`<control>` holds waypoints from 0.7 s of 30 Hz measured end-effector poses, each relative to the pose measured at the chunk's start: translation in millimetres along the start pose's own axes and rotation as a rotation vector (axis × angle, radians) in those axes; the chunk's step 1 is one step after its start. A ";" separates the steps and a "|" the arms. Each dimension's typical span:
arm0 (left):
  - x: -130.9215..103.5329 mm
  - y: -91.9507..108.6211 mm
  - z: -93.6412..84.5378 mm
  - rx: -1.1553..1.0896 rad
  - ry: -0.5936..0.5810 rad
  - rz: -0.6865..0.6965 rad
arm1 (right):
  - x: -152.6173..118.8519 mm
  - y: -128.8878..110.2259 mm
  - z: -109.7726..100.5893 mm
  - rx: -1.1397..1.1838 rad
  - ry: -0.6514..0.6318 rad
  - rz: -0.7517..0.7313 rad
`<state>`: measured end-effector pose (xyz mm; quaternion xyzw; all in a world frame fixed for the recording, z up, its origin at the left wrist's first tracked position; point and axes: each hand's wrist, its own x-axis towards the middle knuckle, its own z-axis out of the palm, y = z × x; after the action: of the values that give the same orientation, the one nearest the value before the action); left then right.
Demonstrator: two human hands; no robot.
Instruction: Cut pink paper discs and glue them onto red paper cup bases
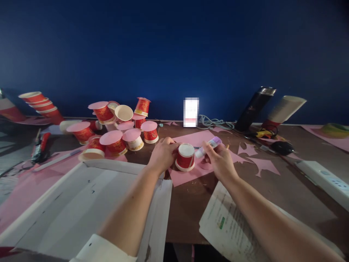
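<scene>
A red paper cup (pixel 185 160) stands upside down on a pink paper sheet (pixel 180 177), its pale base facing up. My left hand (pixel 164 154) is closed at the cup's left side, fingertips against it. In my right hand (pixel 218 160) is a glue stick (pixel 208 146) with a purple end, tilted, its white end pointing toward the cup's right side. Beneath my right hand, a small pink disc (pixel 206 165) lies on the sheet.
Several red cups with pink discs (pixel 111 138) crowd the back left, beside stacked cups (pixel 45 105). A white box lid (pixel 68 203) covers the front left. A black bottle (pixel 253 109), power strip (pixel 324 180), paper scraps (pixel 264 165) and printed sheets (pixel 231 222) lie right.
</scene>
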<state>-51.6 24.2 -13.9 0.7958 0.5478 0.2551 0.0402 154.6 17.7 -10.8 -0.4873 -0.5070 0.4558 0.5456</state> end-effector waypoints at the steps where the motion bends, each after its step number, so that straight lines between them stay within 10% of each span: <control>1: -0.3 0.4 0.0 -0.004 -0.001 -0.003 | 0.9 0.5 0.0 0.056 0.011 0.023; 21: -0.5 3.5 -2.1 0.038 -0.013 0.031 | 5.6 3.1 2.6 0.192 0.021 0.231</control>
<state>-49.7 21.9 -11.1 0.8065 0.5397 0.2401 0.0248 152.4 23.8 -13.2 -0.4926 -0.3959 0.5569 0.5389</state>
